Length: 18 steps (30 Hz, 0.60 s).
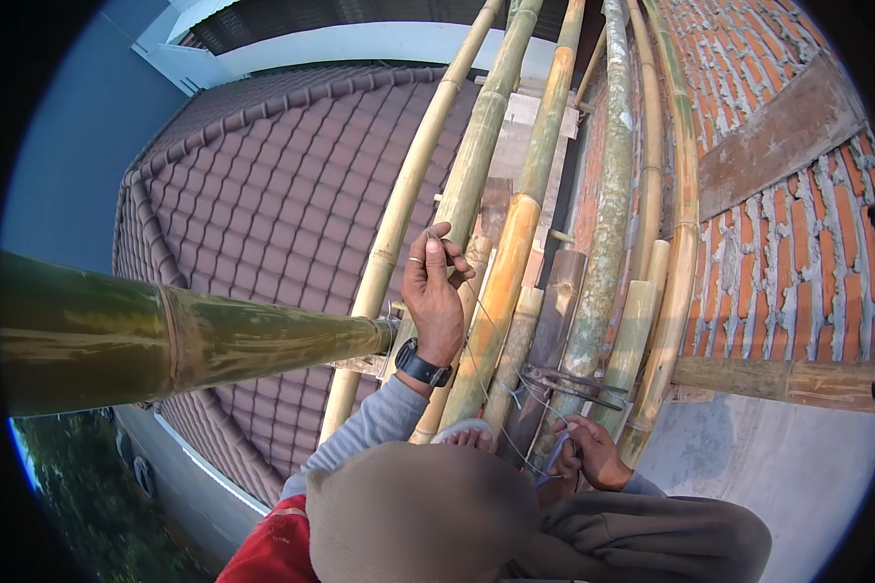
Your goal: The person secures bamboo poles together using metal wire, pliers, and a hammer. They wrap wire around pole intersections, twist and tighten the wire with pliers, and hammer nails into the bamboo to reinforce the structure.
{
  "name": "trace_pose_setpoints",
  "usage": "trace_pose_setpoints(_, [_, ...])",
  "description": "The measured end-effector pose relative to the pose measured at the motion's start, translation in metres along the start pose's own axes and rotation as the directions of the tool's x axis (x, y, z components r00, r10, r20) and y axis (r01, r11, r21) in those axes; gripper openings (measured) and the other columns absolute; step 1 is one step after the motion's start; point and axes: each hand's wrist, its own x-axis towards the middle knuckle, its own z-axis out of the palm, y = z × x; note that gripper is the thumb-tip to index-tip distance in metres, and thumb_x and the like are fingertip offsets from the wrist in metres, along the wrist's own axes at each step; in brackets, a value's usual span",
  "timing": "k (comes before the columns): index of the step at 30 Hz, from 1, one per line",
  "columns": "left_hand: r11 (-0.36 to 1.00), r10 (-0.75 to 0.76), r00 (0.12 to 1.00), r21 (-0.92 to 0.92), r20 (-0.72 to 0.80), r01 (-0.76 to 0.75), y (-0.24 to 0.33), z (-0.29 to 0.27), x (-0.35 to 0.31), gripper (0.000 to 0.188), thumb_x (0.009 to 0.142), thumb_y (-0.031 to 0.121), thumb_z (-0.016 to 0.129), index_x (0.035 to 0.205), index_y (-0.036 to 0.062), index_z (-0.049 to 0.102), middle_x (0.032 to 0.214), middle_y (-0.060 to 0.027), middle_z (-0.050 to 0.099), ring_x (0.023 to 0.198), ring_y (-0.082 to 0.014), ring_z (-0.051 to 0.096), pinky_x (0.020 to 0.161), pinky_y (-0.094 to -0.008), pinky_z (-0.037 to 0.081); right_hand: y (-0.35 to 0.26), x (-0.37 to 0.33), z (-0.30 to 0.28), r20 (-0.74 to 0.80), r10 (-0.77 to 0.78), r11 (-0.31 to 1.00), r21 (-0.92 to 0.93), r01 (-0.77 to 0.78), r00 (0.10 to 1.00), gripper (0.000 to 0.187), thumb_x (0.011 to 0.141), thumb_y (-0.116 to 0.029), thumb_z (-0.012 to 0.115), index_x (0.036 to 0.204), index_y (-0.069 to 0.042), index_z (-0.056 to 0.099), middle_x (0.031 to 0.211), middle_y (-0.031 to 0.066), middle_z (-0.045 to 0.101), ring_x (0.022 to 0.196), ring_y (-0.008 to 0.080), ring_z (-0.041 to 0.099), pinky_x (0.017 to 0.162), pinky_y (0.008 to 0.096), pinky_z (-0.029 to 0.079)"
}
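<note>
My left hand (436, 296), with a watch on its wrist, is raised over the bamboo poles, thumb and fingers pinched together. A thin wire (476, 335) runs from near its fingertips down among the poles and loops toward my right hand (595, 455). The right hand's fingers are closed low by the pole ends, at the wire; its exact hold is partly hidden. Metal pincers (578, 386) lie across the poles just above it. Between the hands, a yellow-orange bamboo pole (501, 291) stretches away, and a sandalled foot (469, 434) rests on the poles.
A thick green bamboo pole (233, 335) juts in from the left. Beyond it lies a tiled roof (292, 185) below my level. On the right stand a brick wall (778, 253) with a leaning board (783, 136) and a horizontal bamboo pole (778, 381).
</note>
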Motion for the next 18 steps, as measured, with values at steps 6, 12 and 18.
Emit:
trace_pose_setpoints(6, [0.998,0.046,0.999,-0.053,0.020,-0.045,0.000,0.002,0.005,0.032,0.112,0.027,0.049,0.131,0.0040,0.060,0.095,0.0028,0.053,0.085,-0.0065,0.048,0.070,-0.0258,0.047,0.000,0.000,-0.002,0.077,-0.038,0.999,0.012,0.037,0.996,0.030,0.109,-0.022,0.038,0.121,0.000,0.056,0.056,0.0062,0.044,0.049,0.0200,0.051,0.068,0.0402,0.057])
trace_pose_setpoints(12, [0.997,0.004,0.998,-0.078,-0.060,-0.008,-0.001,0.009,0.036,0.023,0.111,0.024,0.050,0.119,0.0061,0.062,0.085,0.0038,0.053,0.070,-0.0036,0.044,0.057,-0.0204,0.040,-0.012,0.006,0.009,-0.164,-0.080,0.996,0.023,0.084,0.983,0.023,0.108,-0.015,0.043,0.122,-0.001,0.056,0.073,0.0088,0.056,0.061,0.0218,0.061,0.071,0.0405,0.055])
trace_pose_setpoints(18, [1.000,-0.009,0.989,-0.007,-0.147,0.008,-0.015,0.035,0.113,0.021,0.110,0.018,0.048,0.112,0.0057,0.065,0.078,0.0053,0.052,0.059,-0.0025,0.040,0.047,-0.0214,0.033,-0.062,0.020,0.011,0.198,-0.790,0.096,-0.895,0.436,0.581,0.012,0.092,-0.006,0.069,0.104,-0.005,0.066,0.101,0.0138,0.059,0.094,0.0357,0.061,0.075,0.0395,0.052])
